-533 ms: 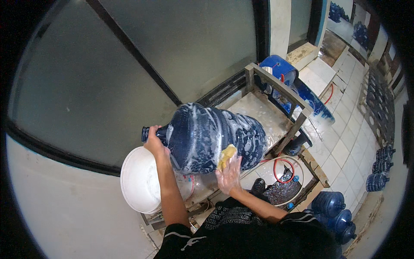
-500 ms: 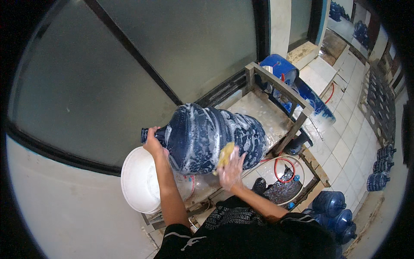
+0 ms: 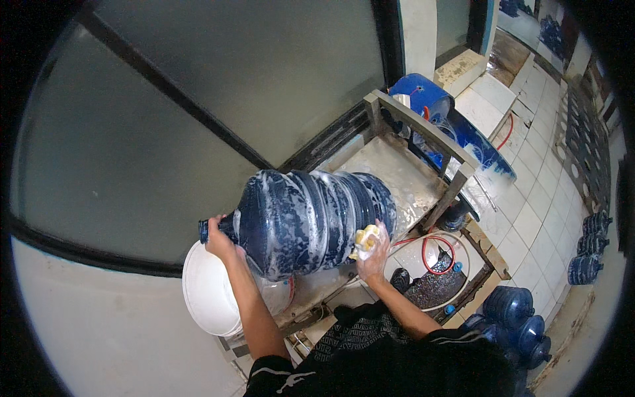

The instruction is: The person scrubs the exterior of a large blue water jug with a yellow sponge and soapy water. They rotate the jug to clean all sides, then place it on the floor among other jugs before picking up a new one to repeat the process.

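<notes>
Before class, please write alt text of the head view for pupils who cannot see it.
A person's left hand holds a large, soapy blue plastic bottle on its side by the neck, while the right hand holds a foamy yellow sponge against it; a round white bucket sits nearby.

Frosted dark-framed window (image 3: 297,79), pale tiled floor (image 3: 529,228), blue bottles (image 3: 508,304) (clustered at lower right)

I see the jug (image 3: 297,221) in the left hand (image 3: 221,242) is glossy, ribbed plastic, the bucket (image 3: 206,291) below that hand smooth plastic; the sponge (image 3: 365,239) in the right hand (image 3: 374,260), soft foam.
</notes>
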Tool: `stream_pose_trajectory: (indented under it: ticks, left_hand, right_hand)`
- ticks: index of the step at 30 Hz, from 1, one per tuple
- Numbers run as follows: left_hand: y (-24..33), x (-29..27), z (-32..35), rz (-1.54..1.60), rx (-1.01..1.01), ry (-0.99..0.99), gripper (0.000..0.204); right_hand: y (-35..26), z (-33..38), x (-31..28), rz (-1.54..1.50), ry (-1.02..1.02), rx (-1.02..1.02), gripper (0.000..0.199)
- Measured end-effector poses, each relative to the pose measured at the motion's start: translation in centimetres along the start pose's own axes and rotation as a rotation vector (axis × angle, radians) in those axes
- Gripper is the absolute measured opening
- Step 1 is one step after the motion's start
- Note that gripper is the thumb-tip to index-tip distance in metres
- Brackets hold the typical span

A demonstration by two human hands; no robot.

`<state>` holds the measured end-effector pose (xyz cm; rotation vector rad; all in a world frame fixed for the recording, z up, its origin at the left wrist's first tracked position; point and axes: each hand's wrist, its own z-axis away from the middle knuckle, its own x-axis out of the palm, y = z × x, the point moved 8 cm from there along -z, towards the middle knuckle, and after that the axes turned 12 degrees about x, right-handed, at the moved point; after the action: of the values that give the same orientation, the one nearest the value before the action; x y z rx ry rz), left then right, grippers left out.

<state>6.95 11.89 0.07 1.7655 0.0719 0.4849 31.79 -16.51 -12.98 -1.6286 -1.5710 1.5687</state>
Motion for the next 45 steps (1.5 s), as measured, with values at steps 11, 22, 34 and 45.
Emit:
stream_pose_trajectory:
  ticks: [11,22,34,45]
  left_hand:
    - [0.3,-1.2,1.3,-0.018,0.022,-0.011,0.019]
    - [-0.6,-4.1,-1.4,0.199,-0.004,-0.269,0.025]
    - [0.4,-2.7,-0.5,0.126,0.080,-0.179,0.013]
    - [-0.3,-3.2,-0.3,0.274,0.070,-0.284,0.019]
  right_hand:
    - [5.9,-10.1,1.5,0.237,-0.019,0.342,0.046]
    - [21.3,-5.0,7.9,-1.122,-0.500,0.737,0.057]
    - [24.3,10.5,9.8,-1.129,-0.647,1.345,0.052]
    - [22.9,2.8,14.2,-0.906,-0.828,0.908,0.057]
